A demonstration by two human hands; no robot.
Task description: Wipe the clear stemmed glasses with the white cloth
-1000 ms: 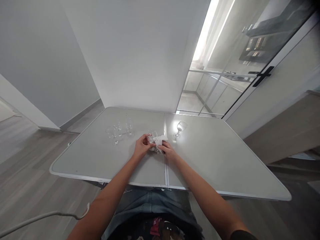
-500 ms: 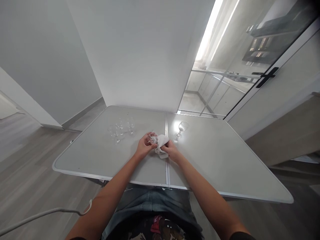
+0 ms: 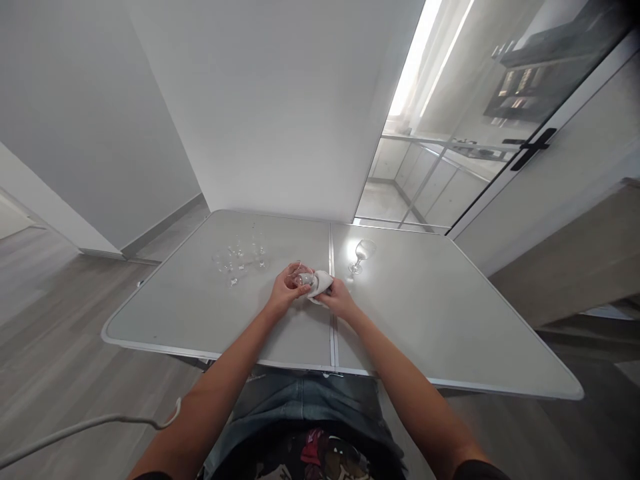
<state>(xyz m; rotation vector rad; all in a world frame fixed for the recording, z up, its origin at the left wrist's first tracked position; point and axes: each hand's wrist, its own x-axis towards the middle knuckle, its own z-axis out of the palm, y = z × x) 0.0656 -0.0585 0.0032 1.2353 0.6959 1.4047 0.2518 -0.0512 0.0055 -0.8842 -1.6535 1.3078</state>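
My left hand (image 3: 287,289) is wrapped round the bowl of a clear wine glass (image 3: 303,279), which lies tilted above the middle of the table. A white cloth (image 3: 321,285) covers the glass's right end, so its stem and foot are hidden. My right hand (image 3: 337,297) grips that cloth, fingers closed on it against the glass. Right of the table's seam, another wine glass (image 3: 365,251) stands upright on its foot. Several more clear glasses (image 3: 233,262) stand grouped on the left half; their outlines are faint.
The grey folding table (image 3: 425,327) has a metal rim and a central seam. A white wall (image 3: 280,120) rises behind it. To the right is a glazed door with a black handle (image 3: 534,149). A white cable (image 3: 100,421) hangs at lower left, by my left forearm.
The cloth has been drawn in closer around the glass and looks more bunched, with its lower flap gone from sight. Both hands remain together at nearly the same spot.
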